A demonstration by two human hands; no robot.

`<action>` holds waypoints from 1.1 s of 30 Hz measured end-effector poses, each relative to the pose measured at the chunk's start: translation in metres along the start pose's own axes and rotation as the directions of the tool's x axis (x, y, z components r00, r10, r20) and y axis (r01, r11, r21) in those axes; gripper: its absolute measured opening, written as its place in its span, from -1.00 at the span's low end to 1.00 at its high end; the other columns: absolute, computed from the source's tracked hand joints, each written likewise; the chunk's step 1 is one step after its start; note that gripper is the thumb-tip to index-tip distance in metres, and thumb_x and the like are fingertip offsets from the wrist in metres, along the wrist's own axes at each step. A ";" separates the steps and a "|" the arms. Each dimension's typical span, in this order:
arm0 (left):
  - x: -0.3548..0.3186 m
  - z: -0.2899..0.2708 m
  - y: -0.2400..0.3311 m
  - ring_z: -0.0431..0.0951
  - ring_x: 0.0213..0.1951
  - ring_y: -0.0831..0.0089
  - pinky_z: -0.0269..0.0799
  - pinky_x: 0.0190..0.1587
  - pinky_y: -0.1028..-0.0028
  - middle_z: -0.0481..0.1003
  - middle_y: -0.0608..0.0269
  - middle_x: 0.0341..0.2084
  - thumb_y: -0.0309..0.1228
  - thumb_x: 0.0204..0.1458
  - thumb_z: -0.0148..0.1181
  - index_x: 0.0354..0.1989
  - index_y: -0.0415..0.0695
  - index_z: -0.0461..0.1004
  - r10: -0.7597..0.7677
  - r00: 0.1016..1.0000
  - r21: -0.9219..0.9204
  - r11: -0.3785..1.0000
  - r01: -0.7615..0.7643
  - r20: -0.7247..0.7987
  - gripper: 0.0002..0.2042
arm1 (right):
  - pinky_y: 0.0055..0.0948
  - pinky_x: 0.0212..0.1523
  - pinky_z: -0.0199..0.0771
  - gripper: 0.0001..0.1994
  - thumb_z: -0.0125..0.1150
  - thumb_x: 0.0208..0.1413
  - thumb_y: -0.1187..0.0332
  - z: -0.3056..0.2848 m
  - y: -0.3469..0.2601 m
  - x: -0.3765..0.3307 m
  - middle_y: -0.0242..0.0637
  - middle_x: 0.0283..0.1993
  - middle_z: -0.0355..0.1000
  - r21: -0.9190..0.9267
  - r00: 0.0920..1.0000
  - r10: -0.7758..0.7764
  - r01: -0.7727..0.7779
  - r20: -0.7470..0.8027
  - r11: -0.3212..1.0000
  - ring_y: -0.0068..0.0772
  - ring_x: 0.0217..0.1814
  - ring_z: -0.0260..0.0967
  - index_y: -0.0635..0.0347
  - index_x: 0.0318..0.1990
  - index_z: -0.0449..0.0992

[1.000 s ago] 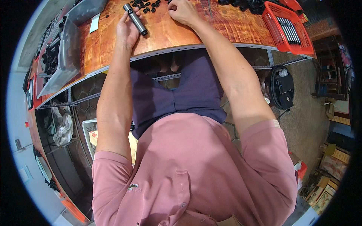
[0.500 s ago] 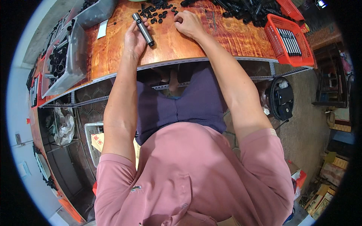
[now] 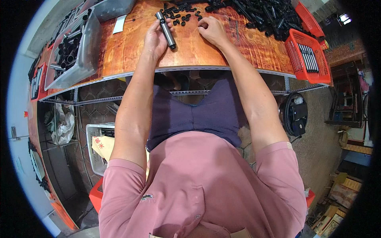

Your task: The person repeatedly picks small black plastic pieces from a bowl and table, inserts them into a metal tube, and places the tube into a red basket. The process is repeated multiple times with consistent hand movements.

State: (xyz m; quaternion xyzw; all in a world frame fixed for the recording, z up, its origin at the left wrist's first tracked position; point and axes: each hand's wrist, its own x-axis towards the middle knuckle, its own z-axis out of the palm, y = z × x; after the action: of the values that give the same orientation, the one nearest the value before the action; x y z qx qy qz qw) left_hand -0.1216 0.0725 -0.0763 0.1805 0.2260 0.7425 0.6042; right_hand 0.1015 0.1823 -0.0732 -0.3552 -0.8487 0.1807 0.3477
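Observation:
My left hand [image 3: 154, 41] is wrapped round a grey metal tube [image 3: 166, 32] with a black lower end and a dark round spot near its top. The tube slants over the wooden tabletop [image 3: 129, 53]. To its right, my right hand [image 3: 213, 31] rests low at the table with thumb and forefinger curled together. Whatever they pinch, if anything, is too small or hidden to see. Between the hands, slightly farther off, lie several small black oval pieces [image 3: 185, 18].
A clear bin [image 3: 84, 63] of tubes stands at the left, near a white card [image 3: 119, 24]. At far right is a heap of black parts [image 3: 274, 18], beside a red basket [image 3: 324, 65] holding silver tubes. A thin rod [image 3: 237, 31] lies right of my right hand.
The whole view has shifted, so the table sits farther right and lower in the picture. Both hands keep nearly the same pose, the left still on the tube.

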 end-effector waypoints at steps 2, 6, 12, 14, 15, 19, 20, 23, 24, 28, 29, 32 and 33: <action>-0.003 0.004 -0.001 0.50 -0.17 0.28 0.52 -0.01 0.27 0.49 0.05 -0.17 -0.21 0.38 -0.05 0.05 -0.35 0.35 -0.012 1.000 -0.040 0.999 0.013 0.005 -0.63 | -0.12 -0.10 0.51 -0.79 0.25 0.02 0.24 -0.002 -0.002 -0.001 -0.15 -0.28 0.51 -0.020 1.000 0.013 -0.012 0.009 1.000 -0.07 -0.18 0.50 0.15 -0.29 0.65; -0.006 0.014 -0.002 0.48 -0.16 0.26 0.54 -0.02 0.30 0.44 0.02 -0.16 -0.23 0.40 -0.09 0.10 -0.39 0.32 0.025 0.999 -0.004 1.000 -0.025 -0.040 -0.61 | -0.14 -0.09 0.50 -0.79 0.28 0.00 0.24 -0.004 -0.001 0.000 -0.17 -0.31 0.49 -0.015 1.000 0.016 -0.016 0.006 1.000 -0.10 -0.19 0.50 0.16 -0.29 0.65; -0.004 0.004 0.000 0.47 -0.20 0.28 0.52 -0.05 0.32 0.45 0.04 -0.24 -0.22 0.39 -0.07 0.04 -0.40 0.37 -0.005 1.000 -0.016 1.000 0.005 -0.004 -0.61 | -0.17 -0.08 0.51 -0.79 0.29 -0.01 0.27 -0.008 -0.014 -0.001 -0.16 -0.29 0.50 -0.020 1.000 0.017 -0.017 0.015 1.000 -0.11 -0.18 0.50 0.18 -0.28 0.64; -0.003 0.003 0.000 0.49 -0.22 0.30 0.53 -0.10 0.29 0.47 0.05 -0.23 -0.25 0.38 -0.06 -0.01 -0.38 0.39 0.001 1.000 -0.031 1.000 -0.002 -0.007 -0.65 | -0.16 -0.07 0.51 -0.79 0.28 0.00 0.27 -0.006 -0.009 -0.002 -0.14 -0.28 0.51 -0.004 1.000 -0.008 0.008 0.004 1.000 -0.09 -0.16 0.51 0.17 -0.26 0.64; -0.002 0.003 0.000 0.49 -0.21 0.30 0.54 -0.10 0.29 0.47 0.05 -0.23 -0.26 0.38 -0.05 -0.02 -0.37 0.39 0.006 1.000 -0.020 1.000 -0.007 -0.017 -0.66 | -0.16 -0.07 0.51 -0.79 0.28 0.00 0.27 -0.005 -0.007 -0.002 -0.14 -0.28 0.51 0.009 1.000 -0.017 0.017 -0.005 1.000 -0.08 -0.16 0.51 0.16 -0.26 0.64; -0.006 0.009 -0.001 0.47 -0.20 0.29 0.51 -0.03 0.33 0.44 0.04 -0.24 -0.23 0.36 -0.01 0.01 -0.42 0.38 0.004 1.000 0.005 1.000 -0.004 -0.022 -0.61 | -0.13 -0.07 0.51 -0.80 0.29 0.00 0.28 -0.007 -0.004 -0.003 -0.14 -0.26 0.52 0.037 1.000 -0.008 0.008 0.005 0.999 -0.05 -0.16 0.52 0.16 -0.26 0.64; -0.006 0.009 0.000 0.47 -0.20 0.29 0.51 -0.04 0.33 0.44 0.04 -0.24 -0.23 0.36 -0.01 0.00 -0.41 0.38 0.015 0.999 0.006 1.000 -0.015 -0.034 -0.62 | -0.12 -0.07 0.51 -0.80 0.29 0.00 0.28 -0.007 -0.004 -0.002 -0.14 -0.25 0.52 0.031 1.000 -0.002 0.002 0.011 1.000 -0.05 -0.16 0.52 0.16 -0.26 0.64; -0.003 0.008 -0.001 0.46 -0.22 0.29 0.51 -0.06 0.34 0.44 0.05 -0.25 -0.21 0.37 -0.03 -0.01 -0.39 0.38 0.030 0.998 0.017 0.999 -0.029 -0.055 -0.62 | -0.13 -0.08 0.51 -0.80 0.29 0.00 0.28 -0.006 -0.006 -0.001 -0.14 -0.25 0.51 0.015 1.000 0.017 -0.017 0.017 1.000 -0.06 -0.17 0.52 0.16 -0.26 0.64; -0.002 0.007 -0.001 0.48 -0.22 0.29 0.53 -0.09 0.31 0.45 0.04 -0.22 -0.24 0.38 -0.05 0.00 -0.35 0.35 0.022 0.999 0.003 1.000 -0.022 -0.043 -0.66 | -0.13 -0.08 0.51 -0.80 0.29 0.01 0.28 -0.007 -0.006 -0.001 -0.14 -0.25 0.51 0.018 1.000 0.022 -0.023 0.016 1.000 -0.07 -0.17 0.52 0.17 -0.26 0.64; -0.001 0.004 0.001 0.48 -0.21 0.28 0.53 -0.11 0.30 0.46 0.02 -0.19 -0.27 0.39 -0.09 0.03 -0.31 0.31 0.006 0.999 -0.016 1.000 -0.007 -0.045 -0.70 | -0.13 -0.11 0.51 -0.82 0.28 0.02 0.31 -0.008 -0.015 -0.002 -0.13 -0.26 0.51 0.034 0.998 0.056 -0.058 0.032 0.998 -0.09 -0.18 0.52 0.20 -0.28 0.64; -0.003 0.008 -0.001 0.47 -0.22 0.27 0.52 -0.09 0.32 0.45 0.04 -0.22 -0.23 0.39 -0.08 0.02 -0.35 0.34 0.014 0.998 0.002 1.000 -0.014 -0.065 -0.65 | -0.13 -0.12 0.51 -0.83 0.28 0.02 0.32 -0.008 -0.014 -0.002 -0.13 -0.27 0.51 0.033 0.998 0.051 -0.052 0.029 0.998 -0.09 -0.19 0.52 0.20 -0.28 0.63; -0.004 0.009 -0.003 0.45 -0.21 0.26 0.50 -0.07 0.35 0.44 0.06 -0.25 -0.19 0.38 -0.05 0.02 -0.39 0.37 0.012 0.998 0.008 1.000 -0.012 -0.065 -0.60 | -0.15 -0.13 0.52 -0.83 0.27 0.01 0.34 -0.013 -0.017 -0.001 -0.09 -0.31 0.51 0.043 1.000 0.019 -0.020 0.004 0.999 -0.05 -0.21 0.53 0.23 -0.29 0.63; -0.003 0.008 -0.003 0.45 -0.22 0.27 0.50 -0.06 0.35 0.44 0.06 -0.25 -0.19 0.37 -0.03 0.02 -0.38 0.37 0.011 0.998 0.005 1.000 -0.011 -0.058 -0.60 | -0.15 -0.13 0.52 -0.83 0.27 0.00 0.34 -0.011 -0.014 -0.001 -0.08 -0.31 0.51 0.045 1.000 0.008 -0.008 -0.001 0.999 -0.04 -0.21 0.53 0.23 -0.30 0.63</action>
State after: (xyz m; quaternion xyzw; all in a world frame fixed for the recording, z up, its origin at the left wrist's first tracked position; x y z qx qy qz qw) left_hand -0.1140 0.0708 -0.0712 0.1617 0.2443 0.7502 0.5928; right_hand 0.1031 0.1729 -0.0581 -0.3506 -0.8428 0.2011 0.3553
